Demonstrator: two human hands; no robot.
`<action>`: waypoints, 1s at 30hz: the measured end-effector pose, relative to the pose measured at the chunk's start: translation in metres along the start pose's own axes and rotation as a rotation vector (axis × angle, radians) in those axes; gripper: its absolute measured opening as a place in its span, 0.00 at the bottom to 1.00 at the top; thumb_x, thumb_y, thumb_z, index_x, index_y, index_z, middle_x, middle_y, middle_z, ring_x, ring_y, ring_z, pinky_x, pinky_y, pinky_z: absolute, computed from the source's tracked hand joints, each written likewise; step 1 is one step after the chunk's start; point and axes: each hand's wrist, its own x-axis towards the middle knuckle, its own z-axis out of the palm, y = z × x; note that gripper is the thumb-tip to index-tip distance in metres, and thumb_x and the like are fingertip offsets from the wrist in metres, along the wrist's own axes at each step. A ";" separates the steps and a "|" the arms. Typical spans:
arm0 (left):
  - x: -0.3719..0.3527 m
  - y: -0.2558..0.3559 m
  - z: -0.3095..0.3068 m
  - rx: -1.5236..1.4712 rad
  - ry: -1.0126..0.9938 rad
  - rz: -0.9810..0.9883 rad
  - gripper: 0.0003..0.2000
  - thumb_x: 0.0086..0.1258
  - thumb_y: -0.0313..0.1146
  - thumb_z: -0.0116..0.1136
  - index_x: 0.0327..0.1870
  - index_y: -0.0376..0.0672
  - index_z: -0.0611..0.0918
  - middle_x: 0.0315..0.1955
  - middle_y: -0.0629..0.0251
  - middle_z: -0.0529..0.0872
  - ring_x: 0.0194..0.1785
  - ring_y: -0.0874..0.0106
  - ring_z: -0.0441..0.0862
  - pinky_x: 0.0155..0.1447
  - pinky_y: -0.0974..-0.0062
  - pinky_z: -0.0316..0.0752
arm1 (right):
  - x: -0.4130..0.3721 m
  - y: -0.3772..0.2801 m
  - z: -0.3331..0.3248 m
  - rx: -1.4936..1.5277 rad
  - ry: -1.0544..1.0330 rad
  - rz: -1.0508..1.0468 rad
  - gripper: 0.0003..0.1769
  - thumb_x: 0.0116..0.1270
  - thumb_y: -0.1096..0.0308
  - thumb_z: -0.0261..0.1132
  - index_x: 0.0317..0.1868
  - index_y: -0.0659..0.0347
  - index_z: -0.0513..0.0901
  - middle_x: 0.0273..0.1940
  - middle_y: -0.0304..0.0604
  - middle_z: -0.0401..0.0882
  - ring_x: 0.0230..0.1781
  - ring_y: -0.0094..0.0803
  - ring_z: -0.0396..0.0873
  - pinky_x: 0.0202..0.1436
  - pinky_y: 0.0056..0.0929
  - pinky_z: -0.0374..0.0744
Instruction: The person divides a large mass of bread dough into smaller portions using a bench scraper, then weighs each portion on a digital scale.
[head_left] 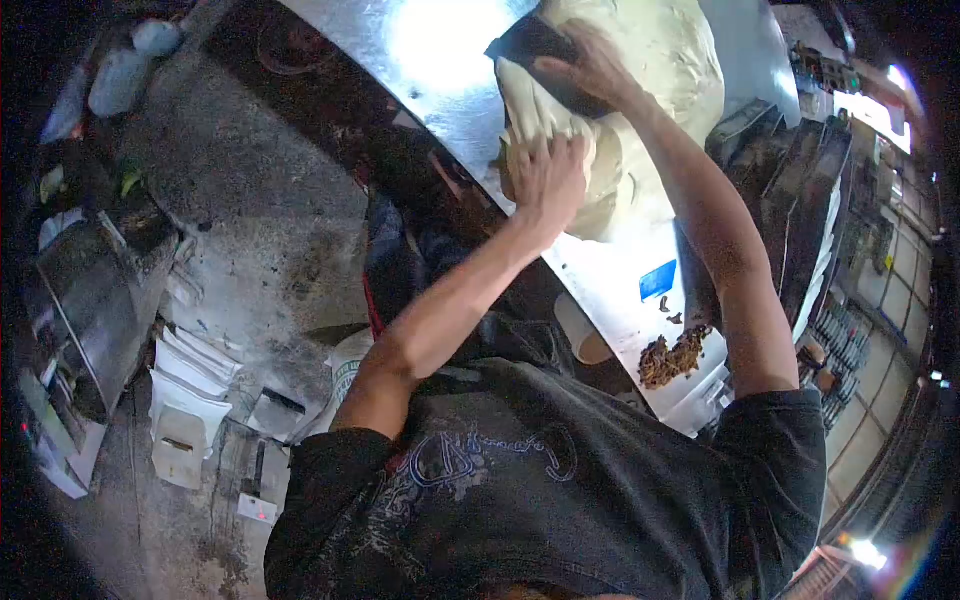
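A large mass of pale dough [665,70] lies on the shiny metal table [430,60]. My left hand [550,180] presses into the near left side of the dough, its fingers curled on a fold. Farther up, my right hand [592,72] grips a dark flat blade [535,55] that looks like a dough scraper. This blade rests against the dough's upper left part, and some of my right fingers are hidden. Nearer my body, a small blue flat piece [657,281] sits on the table beside a pile of brown bits [672,358].
A clear plastic container [698,405] stands at the table's near end. Dark wooden boards or trays [790,190] are to the right. On the stained floor [270,260] at left lie white sacks or packages [190,400]. Metal equipment [100,280] stands at far left.
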 end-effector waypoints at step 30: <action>0.051 -0.020 -0.028 -0.222 -0.805 -0.101 0.49 0.58 0.45 0.76 0.79 0.38 0.60 0.65 0.44 0.78 0.65 0.58 0.78 0.68 0.62 0.73 | -0.251 -0.181 -0.013 0.277 0.490 1.125 0.26 0.67 0.51 0.68 0.57 0.62 0.80 0.36 0.61 0.87 0.40 0.59 0.86 0.46 0.50 0.83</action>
